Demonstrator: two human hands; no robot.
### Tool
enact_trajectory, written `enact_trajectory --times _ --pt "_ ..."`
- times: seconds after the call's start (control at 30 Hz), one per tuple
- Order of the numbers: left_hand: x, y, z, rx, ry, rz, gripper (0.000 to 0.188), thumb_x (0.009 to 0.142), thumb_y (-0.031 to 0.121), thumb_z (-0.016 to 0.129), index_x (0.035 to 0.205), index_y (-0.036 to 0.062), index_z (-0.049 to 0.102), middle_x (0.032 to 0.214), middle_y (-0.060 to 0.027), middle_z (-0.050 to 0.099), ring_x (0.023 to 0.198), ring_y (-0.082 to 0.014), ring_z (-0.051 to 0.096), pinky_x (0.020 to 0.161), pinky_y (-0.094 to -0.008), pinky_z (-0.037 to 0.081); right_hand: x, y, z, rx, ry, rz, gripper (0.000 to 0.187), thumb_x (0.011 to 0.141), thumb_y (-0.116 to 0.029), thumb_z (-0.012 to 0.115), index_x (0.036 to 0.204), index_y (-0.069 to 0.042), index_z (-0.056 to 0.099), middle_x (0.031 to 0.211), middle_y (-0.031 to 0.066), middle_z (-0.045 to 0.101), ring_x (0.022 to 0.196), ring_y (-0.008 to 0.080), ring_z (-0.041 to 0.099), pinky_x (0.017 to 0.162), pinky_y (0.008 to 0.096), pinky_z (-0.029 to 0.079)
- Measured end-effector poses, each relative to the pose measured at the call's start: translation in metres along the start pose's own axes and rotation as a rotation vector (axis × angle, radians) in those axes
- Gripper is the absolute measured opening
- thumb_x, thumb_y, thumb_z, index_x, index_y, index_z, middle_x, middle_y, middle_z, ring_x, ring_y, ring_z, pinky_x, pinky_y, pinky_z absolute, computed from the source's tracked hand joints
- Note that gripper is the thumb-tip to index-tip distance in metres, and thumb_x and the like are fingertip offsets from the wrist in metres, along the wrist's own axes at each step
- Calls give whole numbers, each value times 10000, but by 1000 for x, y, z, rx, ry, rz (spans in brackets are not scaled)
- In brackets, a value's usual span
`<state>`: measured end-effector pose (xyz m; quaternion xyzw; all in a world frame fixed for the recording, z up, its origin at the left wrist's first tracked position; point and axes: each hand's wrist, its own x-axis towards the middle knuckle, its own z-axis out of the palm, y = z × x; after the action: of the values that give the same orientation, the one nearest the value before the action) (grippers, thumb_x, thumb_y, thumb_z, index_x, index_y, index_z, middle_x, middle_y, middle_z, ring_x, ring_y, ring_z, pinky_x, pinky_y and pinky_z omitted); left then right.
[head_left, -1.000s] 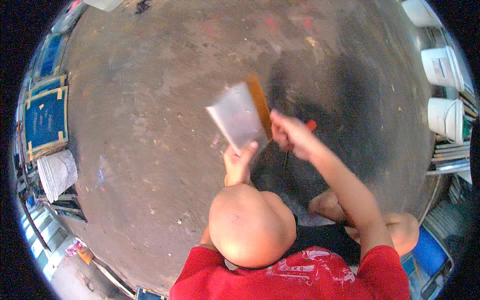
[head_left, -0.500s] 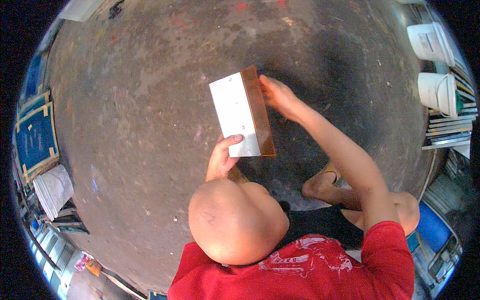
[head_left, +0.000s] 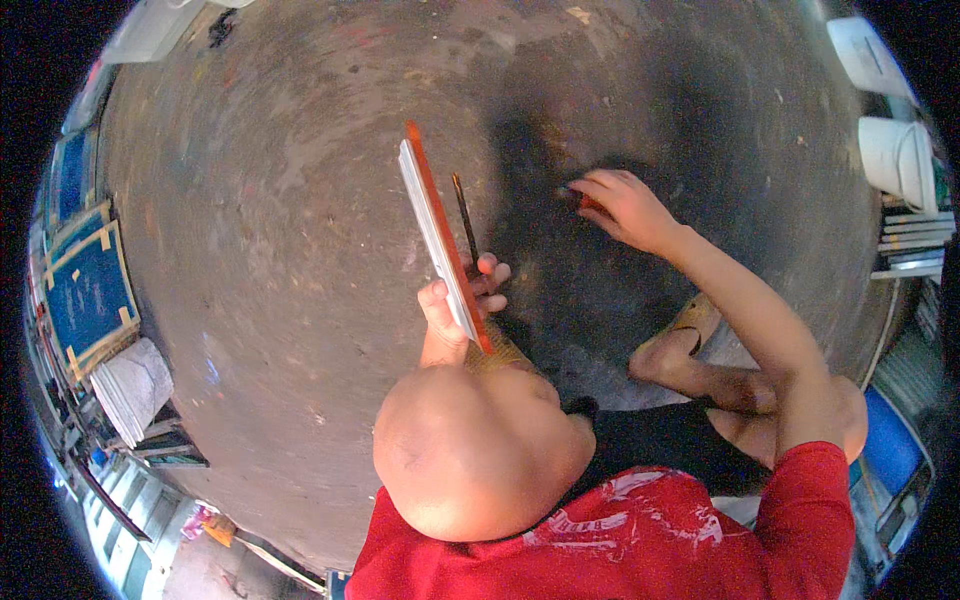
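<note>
My left hand [head_left: 440,308] grips a squeegee [head_left: 428,225] with a pale metal holder and an orange-amber blade. It is turned nearly edge-on and tilted, its far end leaning left. Beside the blade, a thin dark rod [head_left: 465,222] with an orange tip rises from the fingers of the same hand; its lower end is hidden. To the right, apart from the squeegee, my right hand [head_left: 630,212] is closed over a small red thing [head_left: 590,204] with a dark end. The fingers cover most of it, so its kind cannot be made out.
My bent knee [head_left: 470,450] is just below the squeegee. Stained dark floor [head_left: 290,230] spreads around. Blue framed screens [head_left: 92,290] and a white bucket [head_left: 133,390] stand at the left. White buckets [head_left: 892,160] and stacked frames [head_left: 915,240] line the right.
The squeegee has turned from face-up to nearly edge-on. My right hand has moved away from its blade to the right, with a small red thing now showing in it. The rod has come into view.
</note>
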<state>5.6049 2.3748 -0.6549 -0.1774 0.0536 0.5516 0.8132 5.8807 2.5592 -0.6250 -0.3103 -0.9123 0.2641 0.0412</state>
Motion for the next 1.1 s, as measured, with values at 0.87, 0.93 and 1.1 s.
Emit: enact_trajectory --times 0.87,0.93,1.1 --pt "23 -51 43 -83 -116 -187 355 769 202 709 1107 127 629 984 -45 448 841 -158 370 569 -244 388 62 -35 -54 214 463 -270 338 752 88 634 1039 -89 605 1247 98 524 1249 302 486 1017 374 441" --pt "22 -53 43 -100 -108 -190 352 769 198 709 1102 117 625 981 -48 445 844 -162 370 568 -244 393 62 -31 -56 218 422 -304 346 751 97 622 1043 -87 598 1263 105 512 1265 312 473 1031 380 432" --pt "20 -54 43 -147 -98 -200 346 770 185 708 1091 93 616 972 -54 439 851 -172 371 565 -244 403 61 -30 -62 258 350 -334 366 746 112 602 1052 -89 591 1300 119 489 1280 323 460 1046 394 421"
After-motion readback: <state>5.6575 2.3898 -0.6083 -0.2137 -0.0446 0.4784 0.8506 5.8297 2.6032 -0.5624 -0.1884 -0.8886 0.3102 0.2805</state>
